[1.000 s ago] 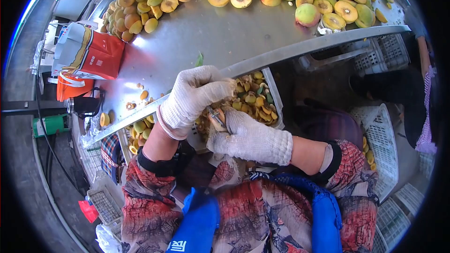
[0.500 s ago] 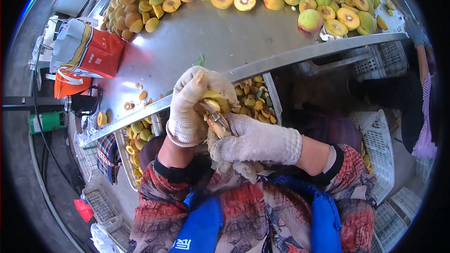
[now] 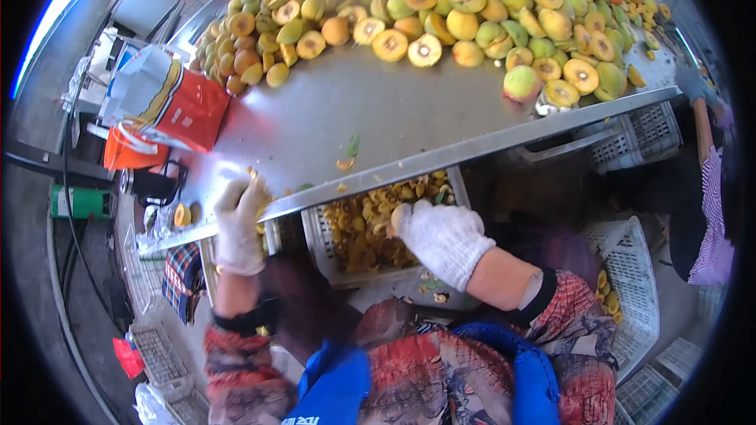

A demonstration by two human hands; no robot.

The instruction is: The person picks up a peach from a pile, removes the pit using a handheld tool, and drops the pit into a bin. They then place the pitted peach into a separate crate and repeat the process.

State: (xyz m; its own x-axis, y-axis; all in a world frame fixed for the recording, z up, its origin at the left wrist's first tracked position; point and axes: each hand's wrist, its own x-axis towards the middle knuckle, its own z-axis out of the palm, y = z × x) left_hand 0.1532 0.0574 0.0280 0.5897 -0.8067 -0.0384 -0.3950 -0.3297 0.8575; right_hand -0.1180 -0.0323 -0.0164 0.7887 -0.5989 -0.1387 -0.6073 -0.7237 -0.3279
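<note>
My left hand (image 3: 241, 227), in a soiled white knit glove, is raised at the table's near edge on the left. Its fingers are curled and slightly blurred, and hide whatever is between them. My right hand (image 3: 442, 242), gloved too, is closed in a fist over a white crate (image 3: 319, 240) of yellow fruit pieces (image 3: 366, 228) below the table edge. A brownish-orange end pokes out by its thumb; I cannot tell what it belongs to. On the metal table (image 3: 331, 122), a small orange scrap (image 3: 345, 164) lies by a green leaf (image 3: 353, 144).
Whole and halved peach-like fruits (image 3: 425, 50) are heaped along the table's far side. A red and white bag (image 3: 189, 110), an orange container (image 3: 130, 148) and a dark flask (image 3: 150, 182) stand at the left. Another person's gloved hand (image 3: 693, 83) is at the far right.
My hands were together on a yellow fruit with a metal tool. They have parted: the left moved left toward the table edge, the right moved right over the crate. The view has shifted.
</note>
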